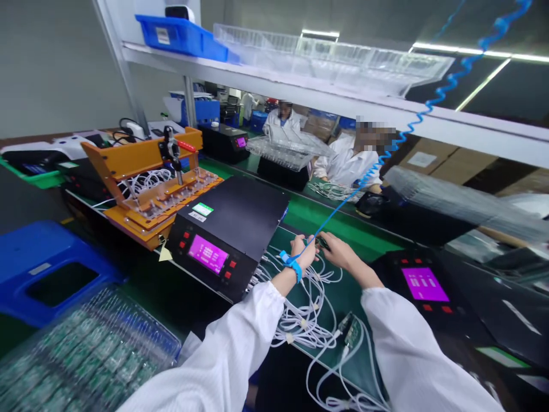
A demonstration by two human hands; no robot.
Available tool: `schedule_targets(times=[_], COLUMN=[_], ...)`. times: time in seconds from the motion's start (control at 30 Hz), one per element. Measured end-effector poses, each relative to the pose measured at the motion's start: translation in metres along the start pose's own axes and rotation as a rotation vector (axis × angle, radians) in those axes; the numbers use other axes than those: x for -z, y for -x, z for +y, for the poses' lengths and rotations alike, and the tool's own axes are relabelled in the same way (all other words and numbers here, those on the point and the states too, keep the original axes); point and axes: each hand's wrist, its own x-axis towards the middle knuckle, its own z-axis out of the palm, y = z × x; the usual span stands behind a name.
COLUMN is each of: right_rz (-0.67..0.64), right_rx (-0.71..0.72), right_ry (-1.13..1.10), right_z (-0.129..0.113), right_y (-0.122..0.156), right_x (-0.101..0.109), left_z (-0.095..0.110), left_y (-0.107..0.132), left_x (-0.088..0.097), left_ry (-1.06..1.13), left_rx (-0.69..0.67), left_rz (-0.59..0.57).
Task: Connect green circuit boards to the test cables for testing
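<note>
My left hand [303, 250] and my right hand [337, 249] reach forward side by side over the green mat, both pinched on a small dark part [321, 242] between them. A blue wrist strap [292, 264] with a coiled blue cord [433, 97] circles my left wrist. Beneath my arms lie several tangled white cables [306, 315]. A small green circuit board [351, 330] rests among them, plugged to a cable. A black tester [234, 229] with a magenta screen sits just left of my hands.
An orange jig [150, 183] stands at left. A second black tester [424, 283] sits at right. A blue bin [40, 266] and a clear tray of circuit boards [86, 355] are at lower left. Two people in white coats [347, 160] work across the green belt. Shelf overhead holds trays.
</note>
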Motion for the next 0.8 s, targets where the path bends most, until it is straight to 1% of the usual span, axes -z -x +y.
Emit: schedule_targets(times=[0.1, 0.17, 0.23, 0.3, 0.4, 0.47, 0.5, 0.57, 0.63, 0.73, 0.8], right_rz=[0.07, 0.105, 0.132, 0.156, 0.199, 0.299, 0.379, 0.585, 0.729, 0.808, 0.852], right_rx=[0.089, 0.111, 0.098, 0.065, -0.013, -0.129, -0.206, -0.342, -0.363, -0.355, -0.435], right_ry=[0.049, 0.104, 0.177, 0.227, 0.199, 0.08, -0.01, -0.248, -0.503, -0.803, -0.9], right_z=[-0.007, -0.014, -0.018, -0.019, -0.014, -0.013, -0.015, -0.022, -0.03, -0.033, -0.033], right_y=[0.02, 0.031, 0.038, 0.041, 0.04, 0.039, 0.039, 0.037, 0.032, 0.018, 0.011], right_x=[0.021, 0.029, 0.032, 0.03, 0.025, 0.024, 0.025, 0.028, 0.031, 0.029, 0.024], left_z=[0.003, 0.004, 0.003, 0.001, -0.003, -0.005, -0.006, -0.005, -0.002, 0.004, 0.008], left_y=[-0.002, 0.0, 0.003, 0.006, 0.013, 0.02, 0.024, 0.031, 0.032, 0.024, 0.019], left_x=[-0.008, -0.012, -0.014, -0.014, -0.011, -0.009, -0.009, -0.009, -0.012, -0.018, -0.021], left_ry=[0.06, 0.077, 0.07, 0.036, -0.07, -0.17, -0.225, -0.341, -0.457, -0.594, -0.651], left_rx=[0.058, 0.069, 0.058, 0.032, -0.017, -0.052, -0.071, -0.115, -0.175, -0.292, -0.371], left_rz=[-0.039, -0.072, -0.081, -0.073, -0.045, -0.037, -0.043, -0.08, -0.135, -0.205, -0.234])
